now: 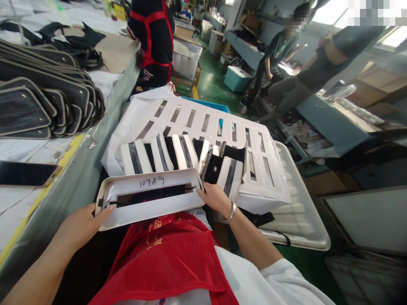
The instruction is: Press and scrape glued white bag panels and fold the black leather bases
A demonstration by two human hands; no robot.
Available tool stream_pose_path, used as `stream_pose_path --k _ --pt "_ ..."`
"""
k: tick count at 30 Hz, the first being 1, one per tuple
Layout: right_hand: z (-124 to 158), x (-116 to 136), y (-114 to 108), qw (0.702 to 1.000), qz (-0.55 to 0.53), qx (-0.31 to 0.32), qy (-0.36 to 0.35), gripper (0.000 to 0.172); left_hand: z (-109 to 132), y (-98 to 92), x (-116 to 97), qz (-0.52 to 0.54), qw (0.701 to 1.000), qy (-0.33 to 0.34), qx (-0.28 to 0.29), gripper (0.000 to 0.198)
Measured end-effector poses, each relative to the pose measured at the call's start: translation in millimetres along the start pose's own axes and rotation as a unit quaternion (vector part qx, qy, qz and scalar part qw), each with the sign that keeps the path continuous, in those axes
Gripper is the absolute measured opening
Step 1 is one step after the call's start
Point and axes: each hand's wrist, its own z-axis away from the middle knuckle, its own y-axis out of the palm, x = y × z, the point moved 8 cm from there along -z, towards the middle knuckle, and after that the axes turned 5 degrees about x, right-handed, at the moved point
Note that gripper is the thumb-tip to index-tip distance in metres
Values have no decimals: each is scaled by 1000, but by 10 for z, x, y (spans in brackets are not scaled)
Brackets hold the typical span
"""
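Head camera view: dark panels (28, 106) with pale edges are lying in overlapping stacks on a work table (15, 216), a flat dark slab (25, 173) resting nearer, beside a yellow strip (73, 149). A worker in a red apron (162, 269) is sitting or standing alongside; the pose is not telling which. The worker's left hand (84, 222) is gripping one end of a long white frame (159, 206), thumb pressing over the rim. The frame, bearing handwritten marks on its inner wall, is spanning the space between both hands, just above the apron. Behind it, a person in black with red straps (151, 46) is standing by the table. White pieces with dark stripes (136, 157) are leaning in a row on a slotted white sheet (200, 108). The right hand (216, 197), its wrist wearing a bracelet (233, 211), is clasping the frame's other end. Farther right, a teal bin (237, 78) is standing on the green floor, and a pale tray (307, 212) is jutting from beneath the sheet.
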Motion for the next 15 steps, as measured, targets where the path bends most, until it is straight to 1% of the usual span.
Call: stream_pose_path --k 2,4,7,9,11,15 --pt "-31 -5 11 1000 17 5 13 37 -30 25 20 -37 999 -16 8 56" --pt "-55 12 8 999 25 11 18 36 -38 18 -4 -63 998 -17 9 59" --pt "-58 85 -16 999 27 22 4 34 50 -53 -101 -80 997 -17 5 52" --pt "-58 122 -24 999 28 31 -13 32 133 -125 -191 -69 997 -15 -8 45" --pt "-95 102 -13 998 39 37 -18 33 172 -184 -251 -54 998 -16 -21 43" --pt "-221 49 19 998 21 33 -47 35 166 -240 -231 -37 998 -31 -30 42"
